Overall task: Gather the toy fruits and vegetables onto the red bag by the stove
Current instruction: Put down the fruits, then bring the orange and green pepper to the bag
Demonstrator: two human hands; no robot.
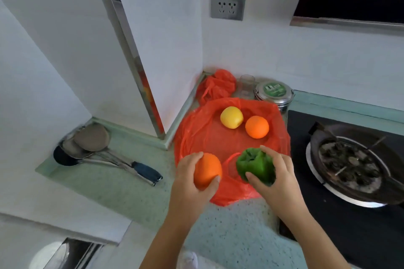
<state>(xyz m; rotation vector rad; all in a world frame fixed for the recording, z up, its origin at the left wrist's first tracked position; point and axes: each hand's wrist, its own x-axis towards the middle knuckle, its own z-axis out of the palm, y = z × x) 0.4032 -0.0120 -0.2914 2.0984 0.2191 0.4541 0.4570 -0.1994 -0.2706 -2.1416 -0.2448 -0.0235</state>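
Observation:
A red plastic bag [209, 135] lies spread flat on the counter next to the stove. On its far part rest a yellow toy fruit [231, 117] and an orange toy fruit [256, 126], close together. My left hand [188, 178] grips a second orange toy fruit [207, 169] at the bag's near left edge. My right hand [278, 172] grips a green toy bell pepper [255, 165] over the bag's near right part. Whether the two held toys touch the bag cannot be told.
A black stove top [341, 220] with a dirty burner pan [349, 164] lies to the right. Behind the bag stand a crumpled red bag [218, 85], a clear glass [246, 85] and a steel tin [274, 94]. Ladles [94, 144] lie on the left counter.

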